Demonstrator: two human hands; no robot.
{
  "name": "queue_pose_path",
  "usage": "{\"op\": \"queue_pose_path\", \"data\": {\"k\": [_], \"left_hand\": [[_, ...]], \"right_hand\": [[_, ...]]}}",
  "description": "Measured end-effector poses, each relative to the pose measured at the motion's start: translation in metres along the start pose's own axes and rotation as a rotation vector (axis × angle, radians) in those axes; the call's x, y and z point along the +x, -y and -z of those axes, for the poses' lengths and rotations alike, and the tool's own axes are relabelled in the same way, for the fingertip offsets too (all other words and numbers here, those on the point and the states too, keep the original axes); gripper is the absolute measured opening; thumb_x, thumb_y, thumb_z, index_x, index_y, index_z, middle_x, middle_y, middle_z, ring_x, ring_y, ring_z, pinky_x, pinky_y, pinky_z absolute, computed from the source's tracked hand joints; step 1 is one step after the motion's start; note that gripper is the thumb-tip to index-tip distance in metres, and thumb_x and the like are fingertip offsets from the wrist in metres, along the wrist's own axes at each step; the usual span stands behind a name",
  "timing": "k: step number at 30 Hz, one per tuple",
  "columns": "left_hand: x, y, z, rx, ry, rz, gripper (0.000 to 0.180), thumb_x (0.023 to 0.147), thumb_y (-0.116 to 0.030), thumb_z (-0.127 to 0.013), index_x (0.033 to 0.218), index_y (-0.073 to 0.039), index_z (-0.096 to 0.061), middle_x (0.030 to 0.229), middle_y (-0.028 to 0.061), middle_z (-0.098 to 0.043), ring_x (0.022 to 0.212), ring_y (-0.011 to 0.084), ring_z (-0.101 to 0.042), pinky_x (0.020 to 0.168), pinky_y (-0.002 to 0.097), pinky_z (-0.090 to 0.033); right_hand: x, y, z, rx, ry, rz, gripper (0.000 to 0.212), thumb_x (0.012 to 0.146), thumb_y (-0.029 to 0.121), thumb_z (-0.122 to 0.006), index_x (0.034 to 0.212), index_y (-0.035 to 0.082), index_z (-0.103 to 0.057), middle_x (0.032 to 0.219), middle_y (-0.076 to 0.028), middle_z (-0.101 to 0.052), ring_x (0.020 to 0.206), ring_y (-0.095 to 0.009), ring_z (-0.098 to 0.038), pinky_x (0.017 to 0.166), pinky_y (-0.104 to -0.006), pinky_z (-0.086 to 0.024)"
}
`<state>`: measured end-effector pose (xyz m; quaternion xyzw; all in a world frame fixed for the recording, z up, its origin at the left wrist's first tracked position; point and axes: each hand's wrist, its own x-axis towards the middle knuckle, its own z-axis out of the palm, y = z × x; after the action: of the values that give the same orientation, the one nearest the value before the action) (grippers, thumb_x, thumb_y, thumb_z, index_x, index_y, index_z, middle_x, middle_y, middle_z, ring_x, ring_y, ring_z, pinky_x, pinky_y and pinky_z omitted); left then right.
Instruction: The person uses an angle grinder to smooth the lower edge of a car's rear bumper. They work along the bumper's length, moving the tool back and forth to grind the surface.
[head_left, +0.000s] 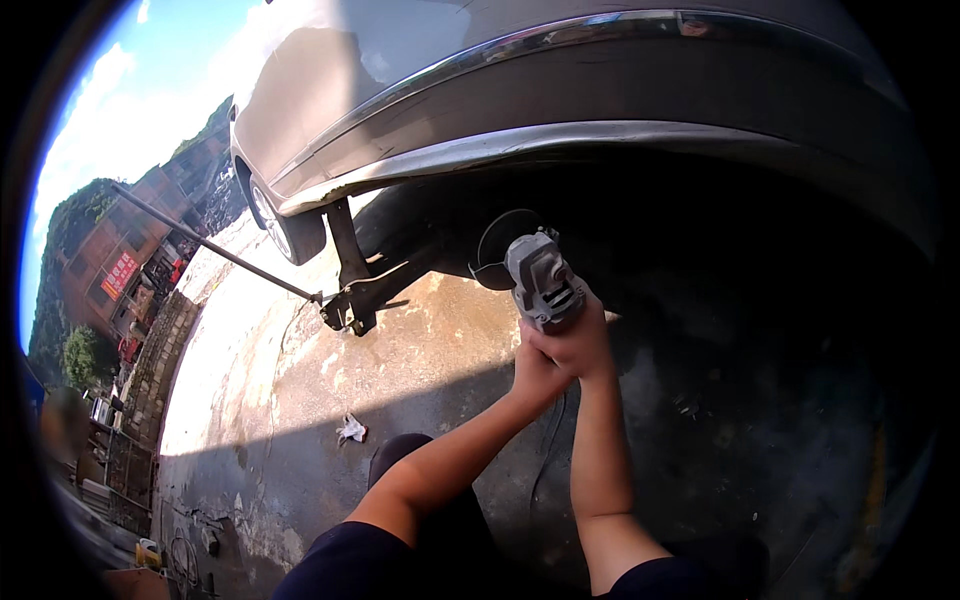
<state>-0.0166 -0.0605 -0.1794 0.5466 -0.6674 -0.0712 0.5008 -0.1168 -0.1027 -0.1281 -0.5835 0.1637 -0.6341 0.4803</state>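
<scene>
Holding a grey grinder (545, 280) out ahead in the head view: both hands closed on its body, left hand (538, 368) at near left, right hand (581, 346) overlapping it from the right. Grinder about mid-scene, between the person and the car (560, 90) on the far side. Dark disc (497, 236) at its far end, level with the shaded gap beneath the sill (500, 142). Disc appears apart from the sill; contact deeper in shadow, or whether it spins, cannot tell. Cord (546, 450) trails toward the near side.

Far left: metal support (346, 242) under the car's edge, long bar (212, 246) slanting off further left. Floor (290, 365) sunlit beyond a shadow line; white crumpled scrap (351, 429) near left.

Judgement: step in hand looks like positioning the grinder by the car's underside. Moving closer would call for a firm two-handed grip, a steady disc angle, the cord kept behind, and clearance from the support at left.
</scene>
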Motion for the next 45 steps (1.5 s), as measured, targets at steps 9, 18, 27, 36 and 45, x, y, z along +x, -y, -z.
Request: {"op": "queue_pose_path", "data": {"k": [9, 18, 27, 36, 45], "left_hand": [[0.035, -0.017, 0.04, 0.032, -0.016, -0.052, 0.062, 0.082, -0.017, -0.076, 0.134, 0.0, -0.048, 0.127, 0.0196, -0.06, 0.119, 0.0339, -0.061, 0.098, 0.0436, -0.049], [0.074, 0.032, 0.075, 0.014, 0.145, -0.139, 0.055, 0.076, -0.021, -0.081, 0.113, -0.002, -0.045, 0.097, 0.0229, -0.065, 0.094, 0.0471, -0.065, 0.076, 0.0475, -0.053], [0.089, 0.044, 0.071, -0.311, 0.374, 0.098, 0.058, 0.077, -0.023, -0.079, 0.121, 0.0, -0.05, 0.114, 0.0276, -0.064, 0.106, 0.0475, -0.063, 0.085, 0.048, -0.052], [0.11, 0.042, 0.082, -0.251, 0.381, -0.033, 0.055, 0.078, -0.022, -0.078, 0.117, 0.001, -0.047, 0.108, 0.029, -0.065, 0.103, 0.0495, -0.063, 0.083, 0.05, -0.053], [0.105, 0.09, 0.114, -0.319, 0.207, 0.077, 0.053, 0.075, -0.016, -0.078, 0.115, 0.0, -0.046, 0.106, 0.0287, -0.064, 0.103, 0.0494, -0.062, 0.083, 0.0502, -0.052]], "right_hand": [[0.037, 0.004, -0.034, 0.011, -0.135, 0.086, 0.063, 0.064, 0.017, -0.087, 0.119, 0.001, -0.061, 0.101, -0.016, -0.073, 0.094, -0.029, -0.074, 0.084, -0.0381, -0.057], [0.045, -0.034, -0.066, 0.046, -0.252, 0.18, 0.061, 0.068, 0.01, -0.082, 0.123, 0.0, -0.059, 0.108, -0.009, -0.069, 0.096, -0.017, -0.067, 0.088, -0.033, -0.053], [0.045, -0.036, -0.072, -0.15, -0.343, 0.218, 0.037, 0.075, 0.002, -0.076, 0.11, -0.002, -0.066, 0.106, -0.009, -0.071, 0.092, -0.017, -0.068, 0.086, -0.0341, -0.055], [0.057, -0.031, -0.075, -0.113, -0.36, 0.339, 0.036, 0.076, -0.002, -0.072, 0.111, -0.002, -0.064, 0.099, -0.01, -0.067, 0.087, -0.019, -0.066, 0.081, -0.0363, -0.056], [0.07, -0.066, -0.132, -0.122, -0.3, 0.169, 0.041, 0.072, 0.002, -0.078, 0.111, -0.001, -0.067, 0.104, -0.007, -0.072, 0.093, -0.015, -0.068, 0.087, -0.0327, -0.055]]}}
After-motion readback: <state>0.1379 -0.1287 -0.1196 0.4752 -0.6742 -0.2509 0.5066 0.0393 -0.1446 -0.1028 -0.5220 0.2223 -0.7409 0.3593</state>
